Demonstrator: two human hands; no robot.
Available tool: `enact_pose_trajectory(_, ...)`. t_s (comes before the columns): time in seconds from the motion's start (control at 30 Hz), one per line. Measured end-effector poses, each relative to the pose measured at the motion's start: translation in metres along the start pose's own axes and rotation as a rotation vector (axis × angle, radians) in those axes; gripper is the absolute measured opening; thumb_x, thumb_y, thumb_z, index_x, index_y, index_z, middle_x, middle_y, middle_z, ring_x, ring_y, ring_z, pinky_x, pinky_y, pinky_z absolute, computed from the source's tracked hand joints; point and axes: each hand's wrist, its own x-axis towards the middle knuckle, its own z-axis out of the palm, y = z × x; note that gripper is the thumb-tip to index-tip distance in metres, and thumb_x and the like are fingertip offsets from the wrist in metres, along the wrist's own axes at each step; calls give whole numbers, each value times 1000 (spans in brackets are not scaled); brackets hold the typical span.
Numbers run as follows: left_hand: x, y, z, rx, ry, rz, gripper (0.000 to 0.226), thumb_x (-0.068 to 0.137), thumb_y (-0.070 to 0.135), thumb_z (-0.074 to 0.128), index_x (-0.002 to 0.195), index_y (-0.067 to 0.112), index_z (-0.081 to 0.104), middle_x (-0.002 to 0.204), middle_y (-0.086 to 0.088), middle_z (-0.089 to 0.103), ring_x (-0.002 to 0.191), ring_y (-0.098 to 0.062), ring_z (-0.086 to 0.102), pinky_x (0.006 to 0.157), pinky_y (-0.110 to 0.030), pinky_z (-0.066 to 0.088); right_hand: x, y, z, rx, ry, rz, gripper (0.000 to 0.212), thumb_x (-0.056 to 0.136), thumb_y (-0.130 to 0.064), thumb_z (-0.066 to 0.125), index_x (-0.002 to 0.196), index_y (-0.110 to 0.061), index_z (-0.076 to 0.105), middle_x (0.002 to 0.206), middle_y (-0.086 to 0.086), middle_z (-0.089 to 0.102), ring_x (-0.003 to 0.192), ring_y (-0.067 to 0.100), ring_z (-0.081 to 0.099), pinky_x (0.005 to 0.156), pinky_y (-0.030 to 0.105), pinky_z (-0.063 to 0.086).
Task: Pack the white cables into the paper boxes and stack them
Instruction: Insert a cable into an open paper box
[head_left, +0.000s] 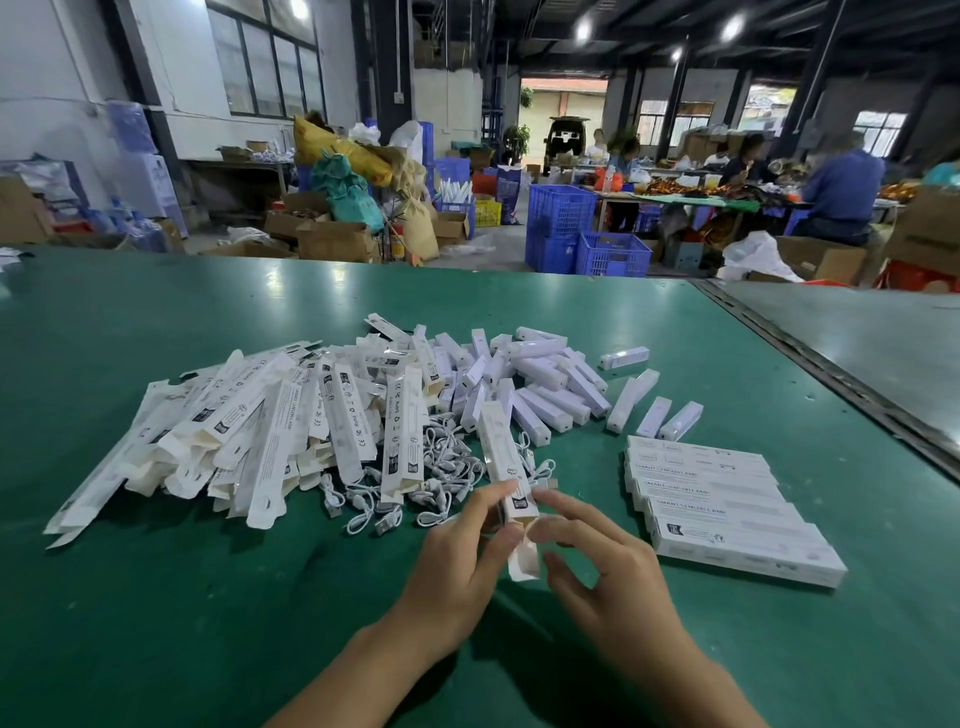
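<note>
My left hand (470, 551) grips the near end of a long white paper box (501, 457) that points away from me, its end flap (522, 564) hanging open below. My right hand (587, 556) touches that same end, thumb and forefinger at the box's opening. A tangle of white cables (441, 478) lies just beyond my hands. To the left spreads a heap of flat unfilled boxes (260, 431). At the right, a neat row of packed boxes (727, 509) lies side by side.
White lamp sticks (545, 384) lie piled and scattered behind the cables on the green table (156, 597). A metal rail (810, 358) divides off a grey table at the right. Blue crates (587, 234), cartons and seated people fill the floor beyond.
</note>
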Motion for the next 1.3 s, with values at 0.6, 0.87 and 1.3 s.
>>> enact_pose_trajectory(0.6, 0, 6, -6, -215, 72, -60, 54, 72, 89, 43, 115, 61, 58, 80, 22, 72, 69, 1, 65, 62, -11, 45, 0, -5, -1, 44, 38, 7, 19, 85, -16, 71, 102, -24, 66, 120, -21, 66, 99, -4, 65, 86, 12, 49)
enact_pose_trajectory(0.87, -1, 7, -4, -211, 80, -91, 49, 74, 86, 47, 114, 59, 58, 79, 23, 71, 71, 6, 65, 63, -7, 43, 1, 1, -1, -5, 96, -62, 6, 84, -8, 71, 89, -10, 73, 111, -8, 70, 99, -3, 67, 81, 21, 56)
enact_pose_trajectory(1.3, -1, 0, -5, -218, 85, -110, 38, 79, 73, 60, 113, 57, 62, 94, 18, 76, 90, 0, 71, 75, -13, 52, 2, 1, 2, 16, 69, -41, 16, 88, -23, 65, 87, -9, 74, 106, -5, 69, 89, 1, 68, 75, 27, 57)
